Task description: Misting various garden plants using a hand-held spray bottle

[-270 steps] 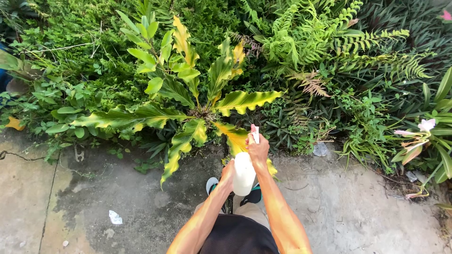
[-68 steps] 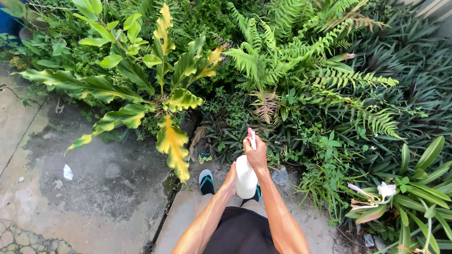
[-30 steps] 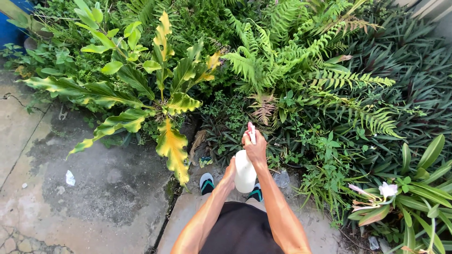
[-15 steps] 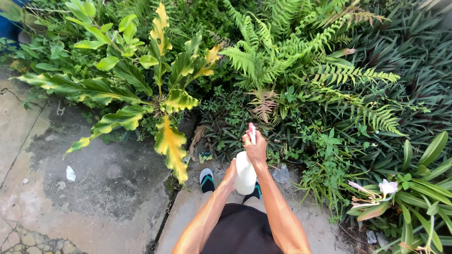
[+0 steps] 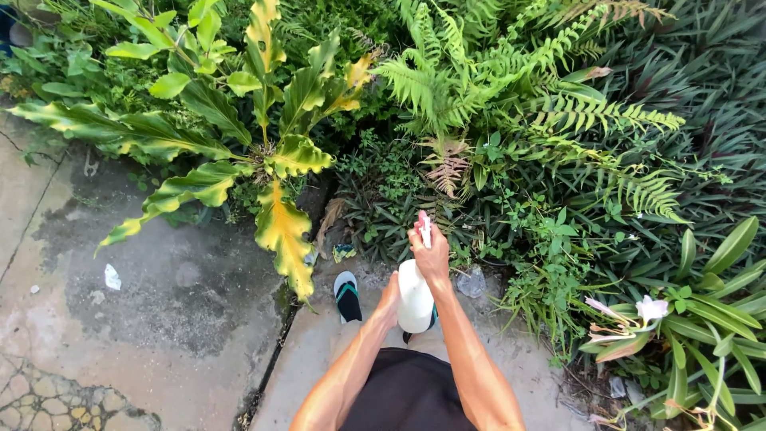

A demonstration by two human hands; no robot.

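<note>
Two hands hold one white spray bottle (image 5: pixel 415 297) upright over the concrete pavement (image 5: pixel 159 319), close to its planted edge. Right hand (image 5: pixel 431 254) is clenched around the neck and trigger head, nozzle directed forward at the ferns (image 5: pixel 511 104) straight ahead. Left hand (image 5: pixel 388 297) steadies the bottle's side, its grip partly hidden. Long axis of the bottle runs vertical; the yellow-green broad-leaved plant (image 5: pixel 279 160) lies forward-left, beyond a sandalled foot (image 5: pixel 347 294).
</note>
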